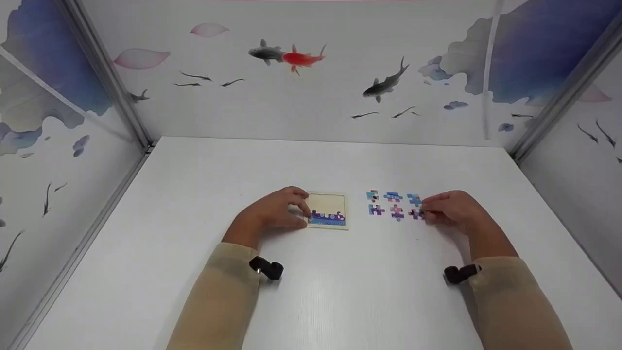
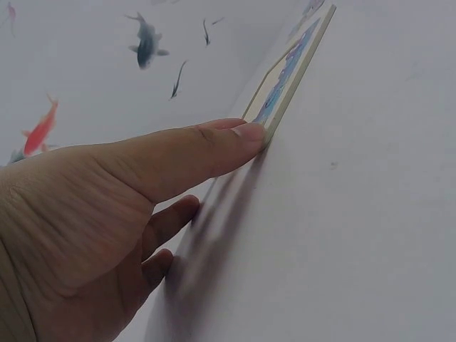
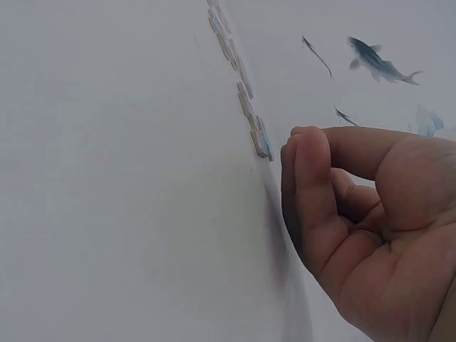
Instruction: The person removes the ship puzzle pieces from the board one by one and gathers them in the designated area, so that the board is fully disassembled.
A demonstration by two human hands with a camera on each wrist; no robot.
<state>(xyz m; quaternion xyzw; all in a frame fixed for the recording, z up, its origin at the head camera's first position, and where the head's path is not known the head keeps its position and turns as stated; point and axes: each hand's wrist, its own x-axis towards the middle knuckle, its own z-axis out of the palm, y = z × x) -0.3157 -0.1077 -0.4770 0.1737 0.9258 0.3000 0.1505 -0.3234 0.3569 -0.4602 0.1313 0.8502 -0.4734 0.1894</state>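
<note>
The head view alone shows the six loose puzzle pieces (image 1: 396, 212) in two rows on the counter (image 1: 311, 296), between the partly filled puzzle board (image 1: 328, 202) and the right hand (image 1: 452, 210), whose bent fingers end just beside them; whether it pinches one, I cannot tell. The left wrist view shows the left hand (image 2: 135, 192) gripping the board's edge, thumb at a corner, two lower fingers apart from it.

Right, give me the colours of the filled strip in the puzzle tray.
The filled strip in the puzzle tray is mostly blue and purple, best seen in the head view.
</note>
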